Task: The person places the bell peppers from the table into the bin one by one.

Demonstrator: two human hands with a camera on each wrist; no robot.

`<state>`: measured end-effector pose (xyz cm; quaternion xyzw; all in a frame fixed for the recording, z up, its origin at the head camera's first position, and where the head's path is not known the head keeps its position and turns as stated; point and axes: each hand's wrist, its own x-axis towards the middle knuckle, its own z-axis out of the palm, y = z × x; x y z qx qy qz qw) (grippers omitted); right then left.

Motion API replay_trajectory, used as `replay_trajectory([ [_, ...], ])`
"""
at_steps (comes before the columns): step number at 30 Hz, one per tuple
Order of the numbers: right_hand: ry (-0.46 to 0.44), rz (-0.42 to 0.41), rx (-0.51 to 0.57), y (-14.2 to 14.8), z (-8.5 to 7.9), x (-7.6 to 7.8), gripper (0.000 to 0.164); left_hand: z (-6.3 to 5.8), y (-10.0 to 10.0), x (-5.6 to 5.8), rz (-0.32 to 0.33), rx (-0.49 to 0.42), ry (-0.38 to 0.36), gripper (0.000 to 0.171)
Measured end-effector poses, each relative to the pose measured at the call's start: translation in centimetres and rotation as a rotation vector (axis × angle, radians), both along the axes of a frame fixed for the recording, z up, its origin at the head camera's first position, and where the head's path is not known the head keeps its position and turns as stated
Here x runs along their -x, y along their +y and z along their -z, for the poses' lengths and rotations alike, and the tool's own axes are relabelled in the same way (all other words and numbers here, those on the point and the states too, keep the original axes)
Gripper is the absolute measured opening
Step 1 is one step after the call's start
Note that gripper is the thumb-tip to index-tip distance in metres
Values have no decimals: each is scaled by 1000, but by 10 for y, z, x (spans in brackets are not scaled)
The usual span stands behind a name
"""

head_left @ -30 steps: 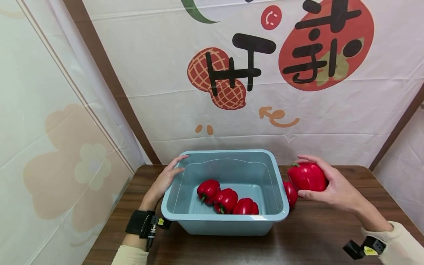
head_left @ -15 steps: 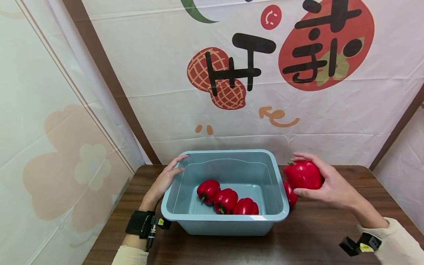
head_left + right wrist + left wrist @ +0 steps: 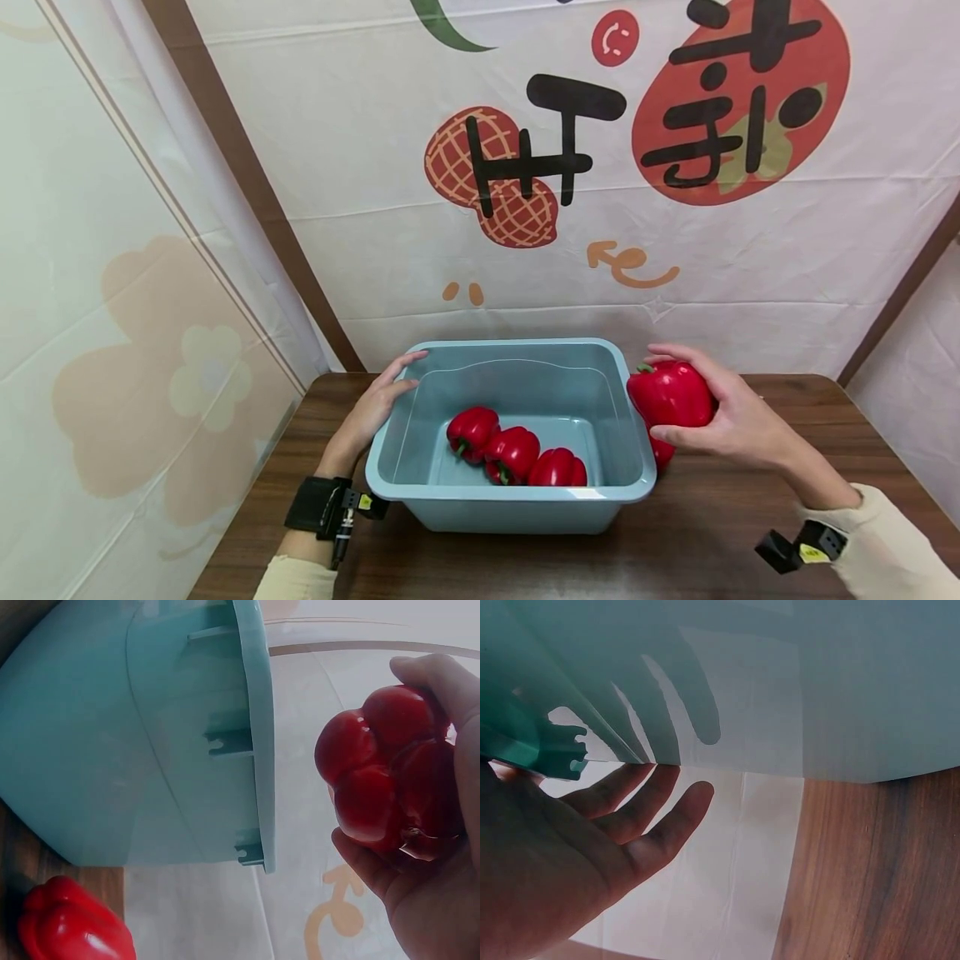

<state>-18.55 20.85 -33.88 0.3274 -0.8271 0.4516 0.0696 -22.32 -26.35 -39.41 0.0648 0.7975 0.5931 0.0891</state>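
Note:
In the head view my left hand (image 3: 378,405) holds the left rim of a blue-grey plastic basin (image 3: 510,493), thumb over the edge. Its other fingers lie against the outer wall in the left wrist view. My right hand (image 3: 723,408) grips a red bell pepper (image 3: 670,395) from its right side, raised beside the basin's right rim. The right wrist view shows the lobed underside of this pepper (image 3: 390,761) between thumb and fingers. Three red bell peppers (image 3: 512,455) lie inside the basin. Another red bell pepper (image 3: 75,922) rests on the table outside, partly hidden in the head view.
The basin stands on a dark wood-grain table (image 3: 697,542). Behind it hangs a white printed cloth (image 3: 360,250), and a second cloth (image 3: 150,358) closes off the left side. A small camera (image 3: 798,546) sits on the right wrist.
My right hand has carried its bell pepper leftward, up to the basin's right rim, covering more of the pepper on the table. The left hand and basin have stayed put.

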Motion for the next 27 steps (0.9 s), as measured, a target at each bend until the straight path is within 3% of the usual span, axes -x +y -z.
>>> replay_trajectory([
  [27,0,-61,18,-18,4,6,94,-1,0,-1,-8,22,13,46],
])
